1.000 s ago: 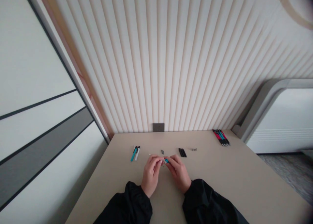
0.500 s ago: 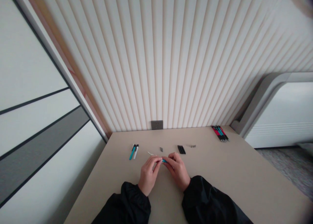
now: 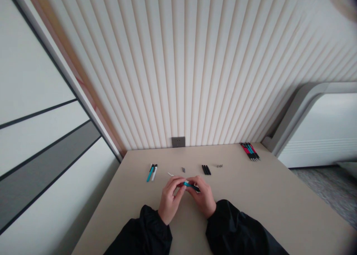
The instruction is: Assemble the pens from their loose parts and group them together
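Above the front of the table, my left hand (image 3: 169,201) and my right hand (image 3: 205,198) meet at a teal pen barrel (image 3: 190,185) with a black end. My left fingertips pinch its left end. The fingers of my right hand are closed on the right part, covering some of it. Just beyond my left hand lies a thin white stick (image 3: 170,174), partly hidden by the fingers. A teal pen barrel (image 3: 150,174) and a white pen barrel (image 3: 154,173), both with black ends, lie to the left.
Several small grey parts (image 3: 183,170) lie past my hands, too small to make out. To their right are black pen grips (image 3: 206,170) and small metallic pieces (image 3: 219,165). Several red and teal pens (image 3: 250,152) rest at the table's back right. A socket (image 3: 178,141) sits on the ribbed wall.
The teal pen barrel shows more between my hands and its black end is visible at the right. My right fingers have shifted along it; the view has moved slightly.
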A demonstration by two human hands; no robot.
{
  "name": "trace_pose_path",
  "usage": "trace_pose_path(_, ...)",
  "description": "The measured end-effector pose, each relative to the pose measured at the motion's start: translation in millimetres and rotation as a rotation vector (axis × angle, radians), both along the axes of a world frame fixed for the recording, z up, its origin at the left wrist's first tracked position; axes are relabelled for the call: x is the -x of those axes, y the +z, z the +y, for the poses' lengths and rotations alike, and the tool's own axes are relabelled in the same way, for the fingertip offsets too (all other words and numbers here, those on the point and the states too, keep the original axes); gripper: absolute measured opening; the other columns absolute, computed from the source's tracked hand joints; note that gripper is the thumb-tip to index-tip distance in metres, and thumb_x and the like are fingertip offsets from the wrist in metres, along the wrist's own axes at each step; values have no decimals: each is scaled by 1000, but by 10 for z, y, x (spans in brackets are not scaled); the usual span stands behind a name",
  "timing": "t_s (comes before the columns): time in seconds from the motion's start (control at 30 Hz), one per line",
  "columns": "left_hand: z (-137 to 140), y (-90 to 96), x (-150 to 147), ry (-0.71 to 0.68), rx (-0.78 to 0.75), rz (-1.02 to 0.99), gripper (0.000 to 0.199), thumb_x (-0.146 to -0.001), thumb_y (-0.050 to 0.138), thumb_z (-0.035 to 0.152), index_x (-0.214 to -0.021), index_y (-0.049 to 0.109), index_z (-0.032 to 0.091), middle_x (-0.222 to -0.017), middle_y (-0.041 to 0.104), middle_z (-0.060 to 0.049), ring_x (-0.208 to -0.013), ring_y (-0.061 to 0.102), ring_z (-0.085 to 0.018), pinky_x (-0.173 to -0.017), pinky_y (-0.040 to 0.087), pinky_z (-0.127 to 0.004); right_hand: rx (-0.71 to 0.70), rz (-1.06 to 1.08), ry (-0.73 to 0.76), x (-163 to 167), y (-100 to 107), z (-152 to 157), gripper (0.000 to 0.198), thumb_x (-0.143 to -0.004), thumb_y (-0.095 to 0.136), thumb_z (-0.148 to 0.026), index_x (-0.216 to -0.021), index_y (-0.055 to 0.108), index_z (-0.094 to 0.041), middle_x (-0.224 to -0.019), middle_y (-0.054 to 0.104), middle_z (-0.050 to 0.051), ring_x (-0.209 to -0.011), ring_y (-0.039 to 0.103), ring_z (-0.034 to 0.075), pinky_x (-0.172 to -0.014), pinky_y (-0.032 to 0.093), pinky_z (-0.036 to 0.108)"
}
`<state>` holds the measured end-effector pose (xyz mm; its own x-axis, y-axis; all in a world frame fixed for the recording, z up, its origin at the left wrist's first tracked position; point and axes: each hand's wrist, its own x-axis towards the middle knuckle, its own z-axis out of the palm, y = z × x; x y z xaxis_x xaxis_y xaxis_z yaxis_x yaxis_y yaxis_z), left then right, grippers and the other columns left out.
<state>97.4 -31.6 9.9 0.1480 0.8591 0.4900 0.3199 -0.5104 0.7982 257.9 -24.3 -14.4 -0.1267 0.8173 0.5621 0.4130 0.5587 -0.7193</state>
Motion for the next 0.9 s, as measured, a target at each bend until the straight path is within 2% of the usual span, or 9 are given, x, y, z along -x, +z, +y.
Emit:
trace_pose_path(0.13, -30, 30, -21, -65, 106, -83, 17, -89, 55, 29, -97, 66, 19, -100, 65, -9, -95, 63, -20, -81, 54, -31, 28, 56, -43, 32, -23, -39, 17, -87, 60, -36, -94, 62, -21, -81, 65, 3, -73, 60, 16, -67, 51, 27)
trace_pose_path(0.23, -39, 38, 9, -41, 102, -131, 18, -91, 51, 30, -98, 64, 18, -102, 65, -10, -98, 62, -20, -85, 53, -32, -2, -34, 12, 20, 0, -35, 20, -86, 61, -34, -102, 61, -22, -91, 67, 5, -85, 62, 18, -76, 51, 30)
trace_pose_path(0.37, 14, 12, 177, 162, 6, -97, 21, -95, 40, 30, -106, 55, 19, -101, 65, -10, -98, 63, -20, -89, 51, -34, -19, -274, -30, -86, 12, 22, 19, -87, 60, -28, -105, 63, -23, -105, 65, 8, -98, 59, 23, -85, 47, 38)
trace_pose_path(0.43, 58, -5, 280, 232, -85, 30, 20, -95, 41, 29, -104, 55, 19, -93, 66, -8, -90, 65, -19, -84, 52, -33, 12, -366, -75, -163, -13, 45, 15, -87, 59, -25, -101, 66, -23, -102, 65, 8, -96, 58, 24, -84, 46, 40)
trace_pose_path(0.53, 110, -18, 378, 305, -226, 157, 21, -94, 41, 27, -106, 56, 19, -93, 66, -9, -87, 64, -19, -80, 53, -32, 35, -442, -94, -260, -60, 59, 13, -87, 59, -27, -96, 68, -25, -94, 65, 7, -90, 58, 24, -81, 46, 39)
trace_pose_path(0.67, 111, -33, 383, 223, -335, 210, 21, -94, 42, 24, -108, 57, 19, -92, 66, -8, -87, 64, -18, -76, 54, -29, 28, -473, -100, -298, -73, 64, 12, -88, 58, -29, -87, 70, -25, -88, 64, 5, -86, 57, 22, -78, 45, 37)
trace_pose_path(0.9, 170, -97, 354, 137, -210, 248, 21, -95, 42, 27, -106, 57, 20, -93, 66, -8, -89, 64, -19, -79, 53, -31, 44, -518, -142, -233, -97, 84, 16, -91, 54, -24, -78, 64, -23, -82, 63, 4, -82, 57, 21, -75, 43, 34)
